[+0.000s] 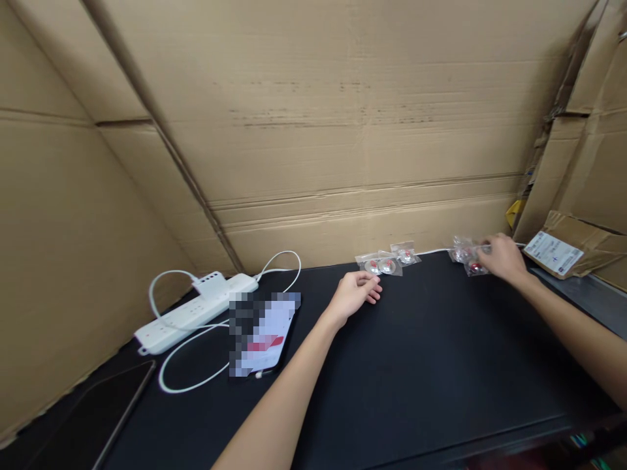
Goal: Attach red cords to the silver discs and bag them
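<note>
My left hand (356, 292) rests over the black table with its fingers loosely curled and a little apart, nothing visible in them. Just beyond its fingertips lie small clear plastic bags (386, 265), each holding a round silvery piece with a red mark. A similar bag (406, 254) sits slightly behind them. Farther right, my right hand (503, 256) has its thumb and fingers closed at the edge of another cluster of these clear bags (462, 251). One bag with a red piece (475, 267) is at its fingertips. The exact contact is partly hidden.
A white power strip (191, 314) with looped white cables stands at the left, beside a lit phone (274, 336). A dark flat device (93, 418) lies at the lower left. Cardboard walls (343, 143) enclose the back and sides. A labelled cardboard package (556, 253) is at the right.
</note>
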`<state>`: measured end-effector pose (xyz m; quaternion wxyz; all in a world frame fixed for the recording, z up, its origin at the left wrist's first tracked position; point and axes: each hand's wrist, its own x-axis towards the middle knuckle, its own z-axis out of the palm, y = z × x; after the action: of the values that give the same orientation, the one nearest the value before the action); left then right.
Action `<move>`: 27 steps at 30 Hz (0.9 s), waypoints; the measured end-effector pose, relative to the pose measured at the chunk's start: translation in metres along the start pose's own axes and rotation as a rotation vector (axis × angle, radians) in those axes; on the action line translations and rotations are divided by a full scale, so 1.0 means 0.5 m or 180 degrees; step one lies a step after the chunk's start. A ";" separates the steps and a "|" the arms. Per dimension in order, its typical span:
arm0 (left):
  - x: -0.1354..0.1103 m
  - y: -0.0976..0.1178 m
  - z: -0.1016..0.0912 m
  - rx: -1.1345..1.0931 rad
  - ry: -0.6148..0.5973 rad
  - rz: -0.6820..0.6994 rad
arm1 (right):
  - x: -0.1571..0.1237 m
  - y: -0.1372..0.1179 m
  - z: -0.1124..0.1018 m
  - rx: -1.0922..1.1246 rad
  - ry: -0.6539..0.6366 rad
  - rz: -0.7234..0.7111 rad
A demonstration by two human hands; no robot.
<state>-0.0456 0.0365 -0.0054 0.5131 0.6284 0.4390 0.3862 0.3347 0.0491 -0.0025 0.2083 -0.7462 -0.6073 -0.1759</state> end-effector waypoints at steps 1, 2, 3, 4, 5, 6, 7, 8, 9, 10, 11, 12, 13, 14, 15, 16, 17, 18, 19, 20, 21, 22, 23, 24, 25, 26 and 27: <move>-0.001 0.000 0.000 0.0001 0.0009 0.0002 | 0.000 -0.034 -0.002 0.0146 0.0012 -0.0195; -0.002 0.000 0.001 0.0006 0.0019 0.0008 | 0.000 -0.070 -0.001 0.0341 -0.0033 -0.0353; -0.002 0.000 0.001 0.0020 0.0030 0.0022 | 0.001 -0.107 0.003 0.0585 -0.0200 -0.0518; -0.002 0.000 0.001 0.0041 0.0041 0.0039 | 0.001 -0.142 0.010 0.0867 -0.0424 -0.0599; -0.003 -0.001 0.001 0.0066 0.0052 0.0055 | 0.002 -0.175 0.019 0.0985 -0.0533 -0.0637; -0.002 -0.002 0.001 0.0087 0.0059 0.0071 | 0.004 -0.205 0.031 0.1060 -0.0601 -0.0625; -0.002 -0.003 0.001 0.0101 0.0060 0.0084 | 0.006 -0.229 0.043 0.1130 -0.0662 -0.0567; -0.002 -0.004 0.001 0.0107 0.0052 0.0090 | 0.008 -0.250 0.057 0.1200 -0.0715 -0.0476; -0.001 -0.005 0.001 0.0111 0.0039 0.0093 | 0.011 -0.266 0.069 0.1276 -0.0766 -0.0367; 0.000 -0.005 0.001 0.0115 0.0028 0.0097 | 0.013 -0.279 0.081 0.1355 -0.0810 -0.0238; 0.000 -0.006 0.001 0.0125 0.0019 0.0102 | 0.016 -0.288 0.091 0.1442 -0.0850 -0.0108; 0.000 -0.006 0.002 0.0137 0.0015 0.0109 | 0.018 -0.296 0.099 0.1533 -0.0883 0.0031; 0.001 -0.007 0.002 0.0155 0.0015 0.0117 | 0.020 -0.301 0.105 0.1626 -0.0912 0.0177; 0.001 -0.007 0.002 0.0176 0.0017 0.0128 | 0.022 -0.304 0.107 0.1725 -0.0946 0.0322; 0.001 -0.008 0.003 0.0198 0.0018 0.0140 | 0.023 -0.306 0.107 0.1835 -0.0989 0.0459; 0.002 -0.008 0.003 0.0222 0.0019 0.0151 | 0.023 -0.306 0.105 0.1967 -0.1040 0.0572; 0.002 -0.009 0.004 0.0246 0.0019 0.0164 | 0.023 -0.304 0.099 0.2130 -0.1105 0.0647; 0.003 -0.011 0.004 0.0270 0.0022 0.0179 | 0.021 -0.301 0.091 0.2325 -0.1188 0.0679; 0.004 -0.012 0.005 0.0292 0.0030 0.0193 | 0.018 -0.297 0.081 0.2546 -0.1281 0.0669; 0.005 -0.014 0.006 0.0312 0.0043 0.0208 | 0.014 -0.292 0.069 0.2783 -0.1392 0.0625; 0.005 -0.015 0.007 0.0329 0.0056 0.0222 | 0.007 -0.286 0.056 0.3016 -0.1502 0.0568; 0.006 -0.016 0.010 0.0354 0.0085 0.0238 | -0.001 -0.281 0.043 0.3230 -0.1599 0.0519; 0.005 -0.016 0.013 0.0388 0.0139 0.0257 | -0.012 -0.278 0.029 0.3431 -0.1675 0.0482; 0.004 -0.015 0.017 0.0424 0.0220 0.0279 | -0.024 -0.276 0.016 0.3621 -0.1711 0.0454; 0.002 -0.012 0.023 0.0439 0.0297 0.0298 | -0.038 -0.275 0.004 0.3800 -0.1734 0.0427; -0.001 -0.008 0.030 0.0418 0.0359 0.0307 | -0.053 -0.277 -0.008 0.3968 -0.1744 0.0388; -0.004 -0.003 0.037 0.0347 0.0395 0.0307 | -0.068 -0.280 -0.018 0.4203 -0.1804 0.0315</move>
<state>-0.0290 0.0290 -0.0102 0.4307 0.6507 0.4594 0.4243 0.1905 0.0405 0.0013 0.4581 -0.5082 -0.5831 0.4381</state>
